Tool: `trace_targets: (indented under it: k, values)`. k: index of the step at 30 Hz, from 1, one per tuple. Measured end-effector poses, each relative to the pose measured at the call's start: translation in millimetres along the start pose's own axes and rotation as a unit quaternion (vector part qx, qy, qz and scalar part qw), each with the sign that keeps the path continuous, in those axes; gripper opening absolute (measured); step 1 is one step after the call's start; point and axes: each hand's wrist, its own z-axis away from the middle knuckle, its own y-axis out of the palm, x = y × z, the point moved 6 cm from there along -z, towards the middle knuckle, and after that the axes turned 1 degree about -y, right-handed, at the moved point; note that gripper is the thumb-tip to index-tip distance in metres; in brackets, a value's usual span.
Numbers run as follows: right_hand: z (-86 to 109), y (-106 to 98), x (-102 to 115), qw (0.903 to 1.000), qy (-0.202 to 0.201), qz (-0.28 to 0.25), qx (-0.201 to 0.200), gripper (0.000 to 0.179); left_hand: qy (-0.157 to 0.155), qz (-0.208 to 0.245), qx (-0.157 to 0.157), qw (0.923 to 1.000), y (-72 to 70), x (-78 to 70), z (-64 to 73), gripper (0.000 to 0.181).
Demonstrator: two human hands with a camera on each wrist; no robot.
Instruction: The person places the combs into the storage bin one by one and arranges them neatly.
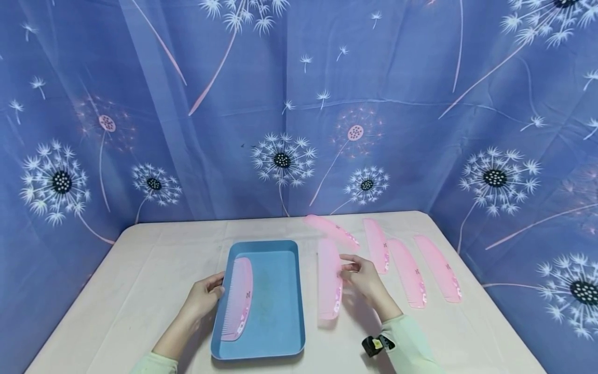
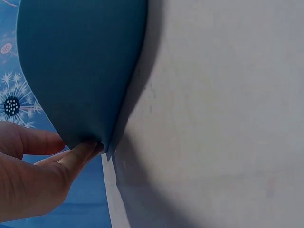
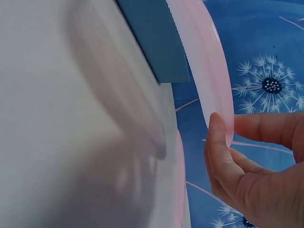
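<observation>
My right hand pinches a pink comb by its curved back edge, holding it above the table just right of the blue tray. In the right wrist view the comb is seen from its side, thumb and fingers on opposite faces, its shadow cast on the cloth. My left hand grips the tray's left wall, and the left wrist view shows thumb and fingers at the tray's edge. Inside the tray, along its left side, lies another pink comb, teeth facing left.
Several more pink combs lie on the cloth to the right: one slanted at the back, one upright beside it, others farther right. A blue dandelion-print curtain surrounds the white table.
</observation>
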Motion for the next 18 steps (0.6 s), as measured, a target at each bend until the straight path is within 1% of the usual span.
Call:
trace_targets:
  k: [9,18]
  values:
    - [-1.4,8.4,11.7,0.9997,-0.011,-0.022,0.003,0.044,0.004,0.002,0.0,1.0,0.0,1.1,-0.1,0.045]
    - [-3.5,24.8,21.3,0.9986,-0.018,-0.045,0.019,0.044,0.006,-0.003,-0.003,1.0,-0.1,-0.3,0.1,0.044]
